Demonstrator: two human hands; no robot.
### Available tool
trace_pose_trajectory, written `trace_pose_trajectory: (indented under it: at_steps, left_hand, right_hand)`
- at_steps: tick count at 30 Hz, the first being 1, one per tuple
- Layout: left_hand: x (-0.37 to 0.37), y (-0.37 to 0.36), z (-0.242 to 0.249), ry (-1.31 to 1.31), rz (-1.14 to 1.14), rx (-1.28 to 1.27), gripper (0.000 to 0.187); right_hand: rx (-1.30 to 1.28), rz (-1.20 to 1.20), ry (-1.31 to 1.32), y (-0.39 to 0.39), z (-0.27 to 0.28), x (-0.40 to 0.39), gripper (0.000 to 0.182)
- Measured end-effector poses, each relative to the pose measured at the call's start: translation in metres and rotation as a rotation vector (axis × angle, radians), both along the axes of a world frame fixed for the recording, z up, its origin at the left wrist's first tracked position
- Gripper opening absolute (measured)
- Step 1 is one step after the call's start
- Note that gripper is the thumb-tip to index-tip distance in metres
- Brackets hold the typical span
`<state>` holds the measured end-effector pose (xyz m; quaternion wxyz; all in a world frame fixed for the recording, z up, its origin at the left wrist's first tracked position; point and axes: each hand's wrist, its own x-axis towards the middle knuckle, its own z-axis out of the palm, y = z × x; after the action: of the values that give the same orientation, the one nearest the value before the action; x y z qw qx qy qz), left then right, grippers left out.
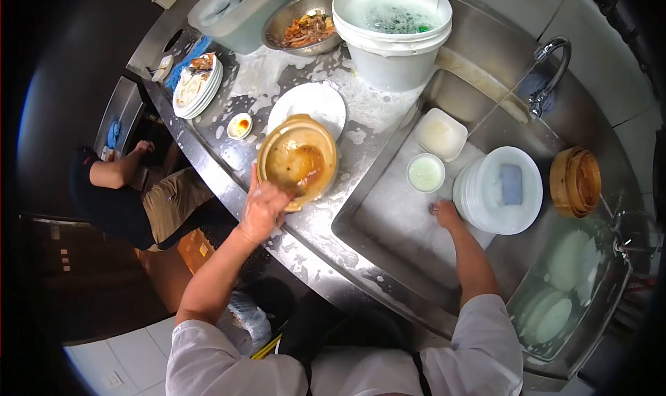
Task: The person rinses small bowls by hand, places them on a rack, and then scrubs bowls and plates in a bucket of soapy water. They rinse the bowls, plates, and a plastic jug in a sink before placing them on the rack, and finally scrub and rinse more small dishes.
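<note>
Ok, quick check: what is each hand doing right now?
Left hand: closed on the rim of the brown bowl.
Right hand: in the sink, beside the white stack; cannot tell whether it grips anything.

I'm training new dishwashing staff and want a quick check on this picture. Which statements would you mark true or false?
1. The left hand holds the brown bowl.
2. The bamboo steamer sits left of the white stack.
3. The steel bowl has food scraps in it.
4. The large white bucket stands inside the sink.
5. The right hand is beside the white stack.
1. The left hand holds the brown bowl. True.
2. The bamboo steamer sits left of the white stack. False: it is on the right.
3. The steel bowl has food scraps in it. True.
4. The large white bucket stands inside the sink. False: it is on the counter.
5. The right hand is beside the white stack. True.
</note>
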<state>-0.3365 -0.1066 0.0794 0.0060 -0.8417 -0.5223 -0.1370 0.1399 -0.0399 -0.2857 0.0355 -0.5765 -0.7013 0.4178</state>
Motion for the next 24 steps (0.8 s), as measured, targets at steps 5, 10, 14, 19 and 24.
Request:
trace_pose_trajectory:
  at_steps: [5,10,14,19,24]
  left_hand:
    - [0.004,-0.026,0.009,-0.068,-0.085,-0.060,0.020]
    - [-0.027,-0.034,0.007,-0.101,-0.134,-0.090,0.021]
    - [-0.060,-0.033,0.020,-0.168,-0.135,-0.051,0.026]
    - [-0.132,-0.009,0.020,-0.289,-0.131,-0.014,0.026]
    - [-0.205,0.027,0.011,-0.351,-0.285,-0.108,0.024]
  right_hand:
    - [-0.072,0.440,-0.251,-0.020,0.118,-0.041,0.010]
    - [0.361,0.084,0.380,0.032,0.387,-0.143,0.008]
    - [1.038,0.003,0.661,0.137,0.479,-0.263,0.019]
    - [0.735,0.265,0.230,0.158,0.462,-0.340,0.083]
    - [0.762,0.326,-0.111,0.105,0.334,-0.365,0.078]
